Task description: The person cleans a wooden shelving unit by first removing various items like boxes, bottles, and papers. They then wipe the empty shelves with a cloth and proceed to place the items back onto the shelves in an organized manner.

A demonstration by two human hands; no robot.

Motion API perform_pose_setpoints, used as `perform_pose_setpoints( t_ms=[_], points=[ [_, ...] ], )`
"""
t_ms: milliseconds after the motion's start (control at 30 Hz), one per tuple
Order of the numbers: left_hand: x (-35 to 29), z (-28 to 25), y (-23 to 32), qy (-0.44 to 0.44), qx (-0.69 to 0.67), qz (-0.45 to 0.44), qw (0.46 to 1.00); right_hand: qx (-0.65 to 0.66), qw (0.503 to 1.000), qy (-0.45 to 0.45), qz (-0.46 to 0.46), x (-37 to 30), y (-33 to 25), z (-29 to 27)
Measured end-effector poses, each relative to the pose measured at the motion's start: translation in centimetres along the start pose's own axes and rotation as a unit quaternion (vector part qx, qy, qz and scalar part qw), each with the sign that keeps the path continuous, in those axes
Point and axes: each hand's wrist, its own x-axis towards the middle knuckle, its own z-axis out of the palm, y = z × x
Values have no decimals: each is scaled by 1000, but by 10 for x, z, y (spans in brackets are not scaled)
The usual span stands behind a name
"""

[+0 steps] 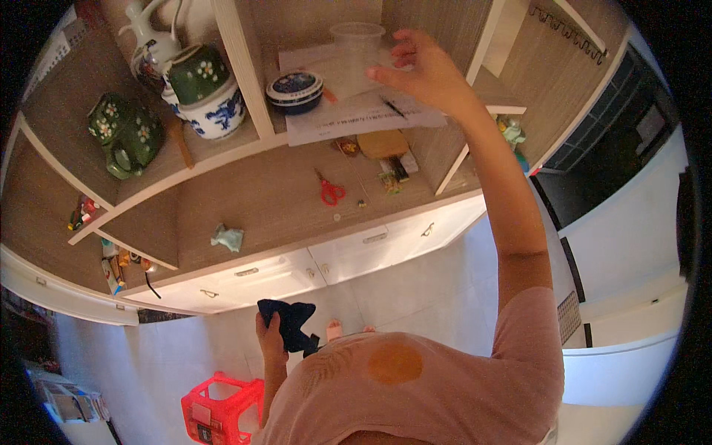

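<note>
My left hand (272,337) is low in front of my body, closed on a dark navy cloth (291,320) that hangs folded. Up at the shelf, my right hand (424,73) reaches in with thumb and fingers apart and nothing visibly between them. Just left of its fingers stands a clear plastic cup (358,46); whether they touch I cannot tell. Below the hand, printed paper sheets (334,122) lie on the shelf with a dark pen (394,108) on top. A lidded blue-and-white round porcelain box (295,92) sits at the left of these sheets.
Green flowered ceramics (137,141), a blue-and-white pot (215,115) and a white ewer (152,41) fill the left compartment. Red-handled scissors (331,191) and a crumpled pale cloth (227,237) lie on the lower shelf. A red plastic stool (222,408) stands on the floor.
</note>
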Motion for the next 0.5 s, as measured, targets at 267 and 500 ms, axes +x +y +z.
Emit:
perform_pose_setpoints(
  t_ms=[267,500],
  points=[
    [4,-9,-1,32,-38,19,999,43,998,-4,48,43,21,25],
    [-4,-1,3,45,-30,21,998,-64,996,39,51,42,58,8]
  ],
)
